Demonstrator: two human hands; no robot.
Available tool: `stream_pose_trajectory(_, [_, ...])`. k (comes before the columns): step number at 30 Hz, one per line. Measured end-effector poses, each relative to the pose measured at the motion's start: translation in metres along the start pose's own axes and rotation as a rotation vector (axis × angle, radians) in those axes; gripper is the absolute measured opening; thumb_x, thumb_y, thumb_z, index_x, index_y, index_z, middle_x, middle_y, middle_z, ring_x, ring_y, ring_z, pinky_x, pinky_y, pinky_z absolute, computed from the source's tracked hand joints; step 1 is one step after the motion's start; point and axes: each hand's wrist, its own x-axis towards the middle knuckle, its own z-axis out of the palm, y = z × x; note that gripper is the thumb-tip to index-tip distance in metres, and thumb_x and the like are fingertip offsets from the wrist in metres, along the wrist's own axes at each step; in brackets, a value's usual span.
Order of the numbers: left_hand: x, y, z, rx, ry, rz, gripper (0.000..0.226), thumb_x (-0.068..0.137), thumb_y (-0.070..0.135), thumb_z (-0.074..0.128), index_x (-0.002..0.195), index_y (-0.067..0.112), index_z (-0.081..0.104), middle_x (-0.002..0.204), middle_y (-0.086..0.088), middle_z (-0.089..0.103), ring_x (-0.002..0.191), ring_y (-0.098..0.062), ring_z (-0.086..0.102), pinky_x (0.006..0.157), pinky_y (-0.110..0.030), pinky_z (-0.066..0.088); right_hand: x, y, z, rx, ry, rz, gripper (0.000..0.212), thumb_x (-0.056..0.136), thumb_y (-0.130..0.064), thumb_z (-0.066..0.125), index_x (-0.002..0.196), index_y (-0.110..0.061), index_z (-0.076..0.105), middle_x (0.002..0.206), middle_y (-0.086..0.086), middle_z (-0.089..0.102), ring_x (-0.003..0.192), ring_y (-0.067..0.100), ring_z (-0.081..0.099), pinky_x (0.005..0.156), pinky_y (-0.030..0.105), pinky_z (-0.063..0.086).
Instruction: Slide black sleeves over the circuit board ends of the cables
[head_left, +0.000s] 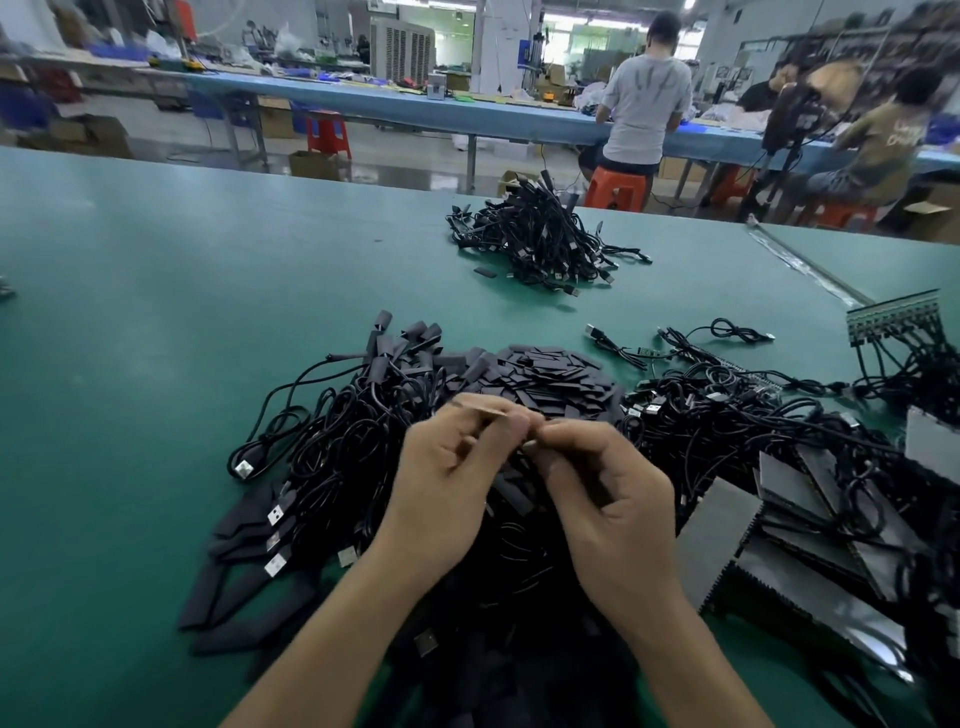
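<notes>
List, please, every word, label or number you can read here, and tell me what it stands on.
No text can be read here.
Brown shirt, back: pale lettering, too blurred to read.
Grey T-shirt: pale graphic, no legible words.
Cables, black sleeves, circuit board strip: no print visible.

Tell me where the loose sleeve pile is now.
In the head view, the sleeve pile sits mid-table, just beyond the left hand and right hand. It lies between the sleeved cable heap on its left and the tangled cables on its right.
</notes>
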Motion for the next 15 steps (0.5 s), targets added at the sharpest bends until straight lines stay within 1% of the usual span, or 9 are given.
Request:
stream_pose_trajectory(3, [0.009, 0.004, -0.013, 0.096, 0.29, 0.12, 0.02, 0.098, 0.027, 0.051, 0.088, 0.026, 0.068, 0.08, 0.012, 0.074, 0.077, -0.004, 0.07, 0.073, -0.016, 0.054, 0.002, 0.006, -0.008, -0.231, 0.111, 0.118, 0.029, 0.093, -0.001, 0.061, 0.1, -0.028, 0.069, 0.094, -0.012, 0.069, 0.083, 0.005, 0.064, 0.073, 0.02, 0.05])
stream_pose_trajectory(5, [0.014, 0.005, -0.026, 0.145, 0.475, 0.173, 0.025, 0.105, 0.024, 0.045, 0.086, 0.03, 0.06, 0.063, 0.011, 0.067, 0.058, -0.004, 0.063, 0.062, -0.016, 0.052, 0.001, 0.012, -0.014, -0.491, 0.042, 0.205, 0.026, 0.095, -0.004, 0.059, 0.108, -0.023, 0.07, 0.101, -0.01, 0.068, 0.092, 0.005, 0.06, 0.082, 0.026, 0.052])
stream_pose_trajectory(6, [0.015, 0.006, -0.032, 0.208, 0.489, 0.172, 0.027, 0.106, 0.023, 0.043, 0.085, 0.031, 0.058, 0.058, 0.01, 0.062, 0.051, -0.006, 0.058, 0.055, -0.019, 0.05, 0.0, 0.014, -0.014, -0.619, -0.032, 0.225, 0.025, 0.095, -0.008, 0.059, 0.115, -0.019, 0.069, 0.108, -0.007, 0.068, 0.102, 0.009, 0.058, 0.092, 0.028, 0.05])
stream_pose_trajectory(7, [0.016, 0.005, -0.035, 0.293, 0.439, 0.139, 0.028, 0.106, 0.023, 0.042, 0.084, 0.032, 0.057, 0.056, 0.008, 0.06, 0.047, -0.011, 0.054, 0.049, -0.022, 0.047, -0.001, 0.015, -0.013, -0.72, -0.111, 0.226, 0.027, 0.097, -0.014, 0.058, 0.122, -0.017, 0.067, 0.116, -0.005, 0.067, 0.11, 0.011, 0.055, 0.098, 0.028, 0.046])
stream_pose_trajectory(9, [0.015, 0.001, -0.036, 0.447, 0.228, 0.038, 0.026, 0.105, 0.023, 0.043, 0.085, 0.032, 0.057, 0.056, 0.007, 0.056, 0.042, -0.016, 0.045, 0.041, -0.025, 0.038, -0.002, 0.013, -0.008, -0.855, -0.234, 0.238, 0.038, 0.099, -0.031, 0.052, 0.135, -0.022, 0.057, 0.127, -0.006, 0.061, 0.12, 0.014, 0.048, 0.102, 0.03, 0.038])
stream_pose_trajectory(11, [0.012, -0.001, -0.032, 0.603, 0.019, -0.007, 0.022, 0.103, 0.027, 0.04, 0.09, 0.03, 0.057, 0.05, 0.012, 0.051, 0.037, -0.01, 0.038, 0.038, -0.019, 0.028, -0.001, 0.013, -0.004, -0.97, -0.321, 0.283, 0.049, 0.1, -0.047, 0.035, 0.147, -0.032, 0.04, 0.136, -0.013, 0.05, 0.125, 0.014, 0.037, 0.1, 0.033, 0.03])
stream_pose_trajectory(12, [0.01, 0.0, -0.03, 0.732, -0.067, -0.019, 0.023, 0.101, 0.031, 0.035, 0.094, 0.031, 0.056, 0.049, 0.013, 0.05, 0.037, -0.008, 0.039, 0.041, -0.018, 0.029, -0.001, 0.014, -0.003, -1.018, -0.378, 0.294, 0.053, 0.099, -0.053, 0.025, 0.15, -0.037, 0.032, 0.14, -0.016, 0.044, 0.126, 0.013, 0.031, 0.099, 0.034, 0.026])
stream_pose_trajectory(13, [0.007, 0.001, -0.028, 0.882, -0.146, -0.027, 0.026, 0.098, 0.035, 0.029, 0.098, 0.032, 0.055, 0.05, 0.012, 0.048, 0.041, -0.006, 0.041, 0.046, -0.022, 0.032, 0.0, 0.016, -0.003, -1.054, -0.436, 0.298, 0.056, 0.097, -0.058, 0.015, 0.15, -0.041, 0.027, 0.144, -0.018, 0.037, 0.126, 0.014, 0.025, 0.098, 0.036, 0.022])
stream_pose_trajectory(15, [0.004, 0.005, -0.023, 1.079, -0.238, -0.026, 0.037, 0.088, 0.041, 0.02, 0.107, 0.037, 0.052, 0.06, 0.015, 0.049, 0.055, -0.005, 0.046, 0.059, -0.03, 0.034, -0.001, 0.021, -0.002, -1.097, -0.514, 0.298, 0.059, 0.095, -0.062, 0.007, 0.145, -0.044, 0.031, 0.149, -0.018, 0.03, 0.128, 0.015, 0.017, 0.097, 0.038, 0.018])
